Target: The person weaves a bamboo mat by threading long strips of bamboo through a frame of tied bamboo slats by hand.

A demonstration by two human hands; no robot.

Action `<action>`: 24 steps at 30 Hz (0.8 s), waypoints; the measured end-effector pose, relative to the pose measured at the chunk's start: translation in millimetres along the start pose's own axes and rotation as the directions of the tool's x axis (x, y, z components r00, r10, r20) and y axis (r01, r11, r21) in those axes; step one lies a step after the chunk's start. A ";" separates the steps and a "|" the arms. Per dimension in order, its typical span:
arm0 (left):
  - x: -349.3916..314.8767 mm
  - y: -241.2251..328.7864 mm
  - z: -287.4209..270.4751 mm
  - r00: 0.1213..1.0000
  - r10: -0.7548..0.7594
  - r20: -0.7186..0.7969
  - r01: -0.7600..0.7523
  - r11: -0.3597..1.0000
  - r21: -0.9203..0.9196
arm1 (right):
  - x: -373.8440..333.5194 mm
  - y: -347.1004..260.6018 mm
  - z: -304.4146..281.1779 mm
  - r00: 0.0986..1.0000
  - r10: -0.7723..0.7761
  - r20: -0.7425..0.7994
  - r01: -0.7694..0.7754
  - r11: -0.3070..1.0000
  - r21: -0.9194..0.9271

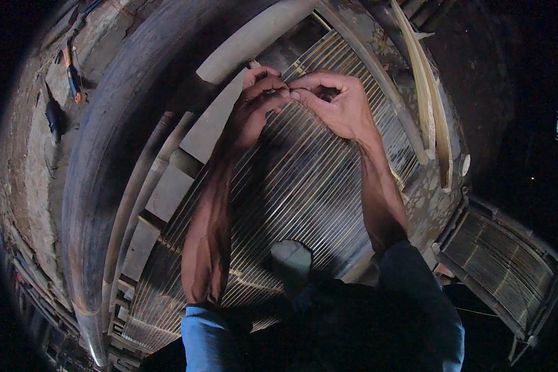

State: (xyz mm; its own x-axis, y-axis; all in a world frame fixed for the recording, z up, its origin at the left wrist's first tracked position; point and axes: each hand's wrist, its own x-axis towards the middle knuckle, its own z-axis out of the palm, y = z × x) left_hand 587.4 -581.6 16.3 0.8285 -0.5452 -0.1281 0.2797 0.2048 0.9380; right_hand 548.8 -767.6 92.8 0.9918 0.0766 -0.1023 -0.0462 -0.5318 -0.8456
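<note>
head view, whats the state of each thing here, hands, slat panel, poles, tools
left hand: fingers pinched shut at the panel's far edge
right hand: fingers pinched, tips meeting the left hand's
bamboo slat panel: lying flat under both forearms, slats parallel
split bamboo strips: loose, lying beside the panel at right
orange-handled tool: lying unused on the floor, far left
second slat panel: set aside at right

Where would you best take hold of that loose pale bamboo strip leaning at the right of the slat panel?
Probably near the middle of the pale bamboo strip, coming from its right side. It is long, thin and lies along the frame pole, so the free outer edge looks easiest to pinch.
</note>
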 end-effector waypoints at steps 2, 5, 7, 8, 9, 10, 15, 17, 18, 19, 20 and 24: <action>-1.9 -12.3 -9.3 1.000 0.011 -0.023 -0.011 0.999 -0.031 | 4.1 9.6 16.1 0.999 0.018 -0.036 -0.012 0.985 0.172; -0.4 -15.9 -16.9 0.912 0.374 0.169 -0.394 0.913 0.104 | 4.3 13.1 23.0 0.995 0.013 -0.095 0.011 0.969 0.248; -1.0 -7.2 -11.6 0.994 0.087 0.071 -0.076 0.987 -0.143 | 2.7 8.4 21.7 0.993 -0.024 -0.119 0.043 0.986 0.162; -0.6 -1.7 -9.7 0.994 0.085 0.068 -0.075 0.987 -0.140 | 1.2 2.8 19.0 0.992 0.012 -0.128 0.000 0.996 0.089; -0.4 3.7 -7.8 0.998 0.035 0.045 -0.026 0.983 -0.184 | 0.9 -1.0 17.2 0.989 0.046 -0.139 -0.045 0.999 0.016; 0.6 3.6 -5.4 0.999 -0.016 0.029 0.022 0.972 -0.233 | 0.6 -1.5 14.7 0.989 0.048 -0.140 -0.046 0.999 0.015; 8.2 -0.3 -3.6 0.987 0.058 -0.150 -0.041 0.993 0.112 | 8.1 5.5 13.2 0.970 0.090 -0.226 -0.122 0.984 -0.132; 12.9 -4.8 -1.2 0.970 0.171 -0.175 -0.142 0.976 0.166 | 17.4 26.4 10.7 0.953 0.250 -0.172 -0.221 0.960 0.171; 16.0 -6.6 0.1 0.968 0.118 -0.220 -0.083 0.984 0.161 | 18.6 37.6 10.7 0.920 0.385 -0.070 -0.314 0.834 0.454; 18.3 -8.8 -0.9 0.961 0.065 -0.270 -0.023 0.988 0.156 | 18.6 41.8 14.0 0.921 0.383 -0.067 -0.313 0.834 0.455; 21.3 -10.7 -1.7 0.960 0.067 -0.273 -0.024 0.987 0.157 | 18.6 45.7 17.0 0.900 0.435 -0.014 -0.306 0.655 0.690; 31.8 -23.1 -2.4 0.948 0.005 -0.320 0.044 0.988 0.146 | 17.2 48.0 37.2 0.938 0.318 -0.141 -0.206 0.835 0.511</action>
State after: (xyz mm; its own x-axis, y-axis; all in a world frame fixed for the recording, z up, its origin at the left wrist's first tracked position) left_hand 608.5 -601.7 -10.3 0.9415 -0.2558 -0.2196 0.2422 0.0600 0.9684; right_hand 559.2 -760.4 31.0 0.9320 -0.2159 -0.2912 -0.3042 -0.0291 -0.9522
